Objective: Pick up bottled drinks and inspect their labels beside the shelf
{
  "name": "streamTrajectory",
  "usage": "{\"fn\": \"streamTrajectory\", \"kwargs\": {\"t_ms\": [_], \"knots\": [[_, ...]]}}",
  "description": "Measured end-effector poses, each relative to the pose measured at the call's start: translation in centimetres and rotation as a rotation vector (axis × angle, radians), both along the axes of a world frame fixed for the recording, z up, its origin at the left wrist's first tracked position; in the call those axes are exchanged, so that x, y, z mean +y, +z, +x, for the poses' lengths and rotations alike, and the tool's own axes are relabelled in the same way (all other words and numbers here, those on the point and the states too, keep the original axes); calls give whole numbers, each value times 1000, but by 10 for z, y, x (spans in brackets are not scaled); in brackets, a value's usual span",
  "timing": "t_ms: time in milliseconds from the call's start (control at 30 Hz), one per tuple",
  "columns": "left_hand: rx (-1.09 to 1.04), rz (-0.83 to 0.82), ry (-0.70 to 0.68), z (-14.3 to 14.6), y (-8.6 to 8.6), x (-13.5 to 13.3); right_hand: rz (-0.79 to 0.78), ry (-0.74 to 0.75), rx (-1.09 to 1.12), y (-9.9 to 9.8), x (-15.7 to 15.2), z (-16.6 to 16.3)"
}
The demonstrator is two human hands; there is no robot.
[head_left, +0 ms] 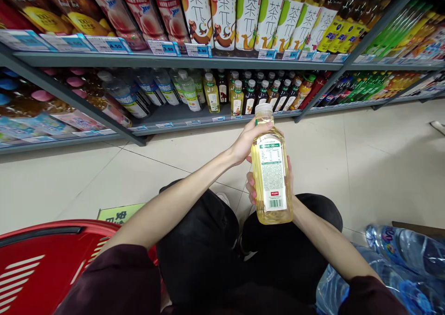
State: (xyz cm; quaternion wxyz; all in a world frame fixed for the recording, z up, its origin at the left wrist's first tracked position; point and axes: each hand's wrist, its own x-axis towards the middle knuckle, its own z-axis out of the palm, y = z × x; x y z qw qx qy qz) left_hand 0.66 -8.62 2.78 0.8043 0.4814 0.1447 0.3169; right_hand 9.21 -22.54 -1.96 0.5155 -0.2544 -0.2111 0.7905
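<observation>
Both hands hold one bottle of pale yellow drink above my knees. Its white cap points toward the shelf, and the printed back label with a barcode faces me. My left hand is wrapped round the neck and shoulder, the thumb lying across the front. My right hand grips the body from behind; its fingertips show at the left side of the bottle and its palm is hidden. Beyond the cap, similar small bottles with white caps stand on the bottom shelf, one row of them holding the same yellow drink.
A red shopping basket stands at my left. Shrink-wrapped large water bottles lie at my right. Ahead runs a grey shelf rack with drinks on both levels and price tags along its edges. A green floor sign shows beside the basket.
</observation>
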Motion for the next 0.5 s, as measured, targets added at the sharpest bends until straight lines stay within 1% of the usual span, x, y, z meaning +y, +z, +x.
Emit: {"fn": "streamTrajectory", "kwargs": {"t_ms": [133, 500], "knots": [[-2, -14, 1, 0, 0, 0, 23, -4, 9, -1, 0, 0], [3, -6, -8, 0, -1, 1, -2, 7, 79, -3, 2, 3]]}}
